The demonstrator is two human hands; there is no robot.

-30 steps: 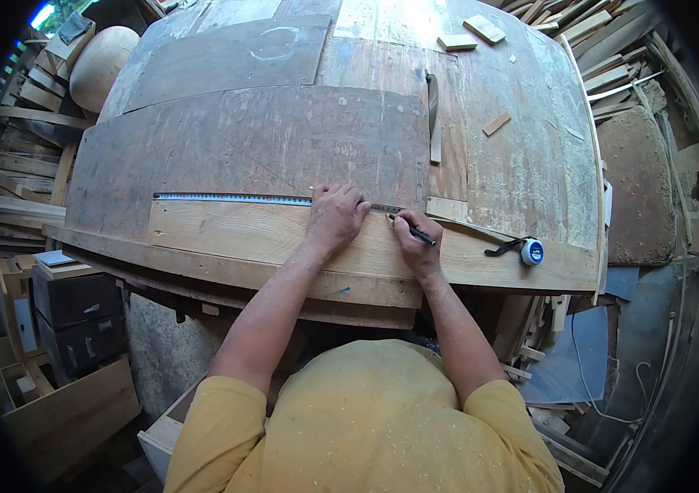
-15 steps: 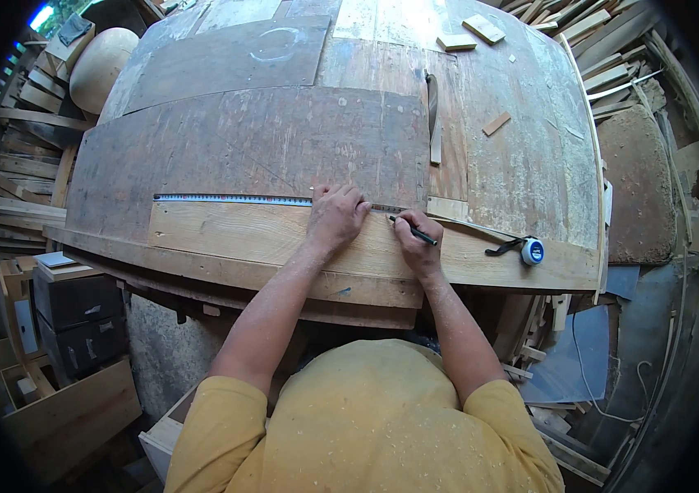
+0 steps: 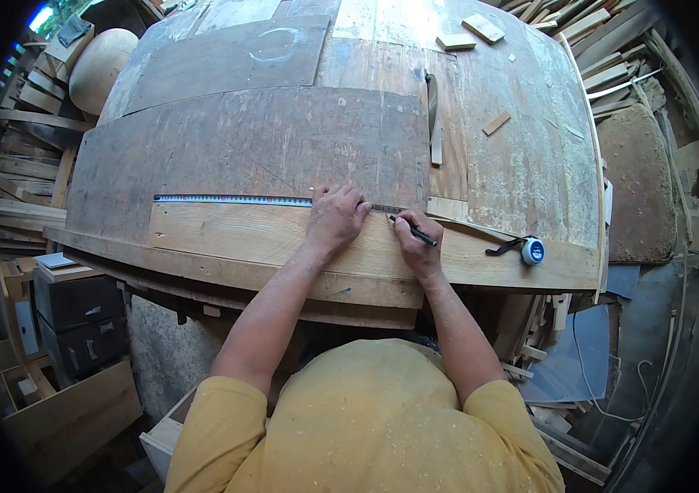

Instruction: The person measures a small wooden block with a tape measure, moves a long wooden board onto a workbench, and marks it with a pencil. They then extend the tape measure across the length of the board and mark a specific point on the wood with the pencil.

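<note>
A long light wooden board (image 3: 234,228) lies along the near edge of the workbench. The extended blade of a tape measure (image 3: 234,200) runs along the board's far edge, and its round blue-and-white case (image 3: 533,251) rests at the right with a black strap. My left hand (image 3: 336,215) presses on the blade and the board near the middle, fingers bent over the tape. Just right of it, my right hand (image 3: 420,240) is closed round a dark pen (image 3: 423,237), whose tip is at the board beside the tape.
Small wood offcuts (image 3: 483,28) lie at the back of the bench, with a small piece (image 3: 496,124) nearer. A narrow curved tool (image 3: 434,119) lies beyond my right hand. Black boxes (image 3: 82,312) stand at lower left; stacked wood lines both sides.
</note>
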